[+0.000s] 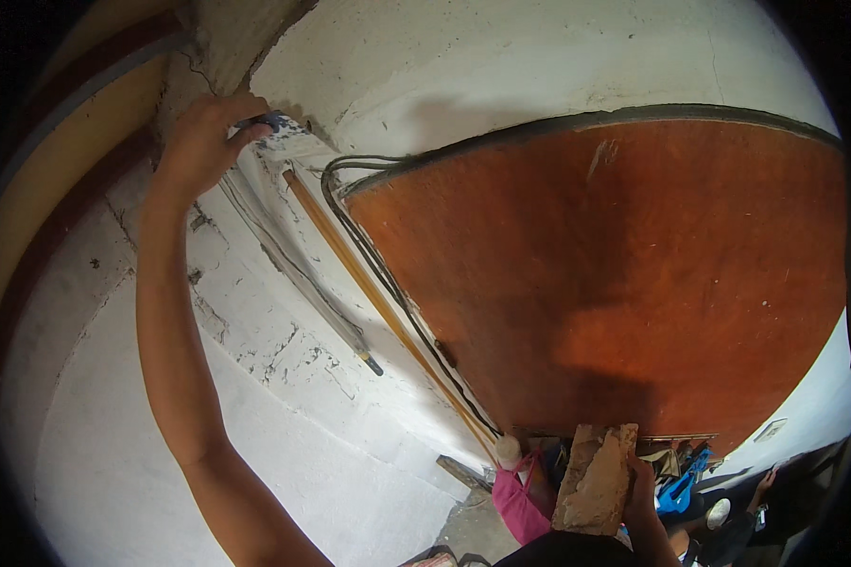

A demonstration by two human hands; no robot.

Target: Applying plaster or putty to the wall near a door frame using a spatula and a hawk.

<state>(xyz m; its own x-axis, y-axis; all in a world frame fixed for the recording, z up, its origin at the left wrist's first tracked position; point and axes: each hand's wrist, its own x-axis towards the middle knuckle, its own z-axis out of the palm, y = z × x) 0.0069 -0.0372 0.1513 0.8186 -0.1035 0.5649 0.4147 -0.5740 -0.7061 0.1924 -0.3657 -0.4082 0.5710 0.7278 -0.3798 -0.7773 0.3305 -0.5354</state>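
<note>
High on the left, my left hand [203,142] is closed around the handle of a putty knife [293,142]. Its wide blade, smeared with whitish filler, lies against the wall close to the upper left corner of a brown wooden panel. Low at the right, my right hand [641,487] grips the edge of a rough rectangular board [591,482]. A patch of tan material covers part of that board; whether it is filler or bare worn surface I cannot tell. My right fingers are partly hidden behind the board.
The large brown panel [586,283] fills the right side. Black cables [388,274], a long wooden stick [350,260] and a grey tube [298,274] run along the patchy white wall [255,406]. Below are a pink bag [518,506], a blue item [681,487] and another person [752,520].
</note>
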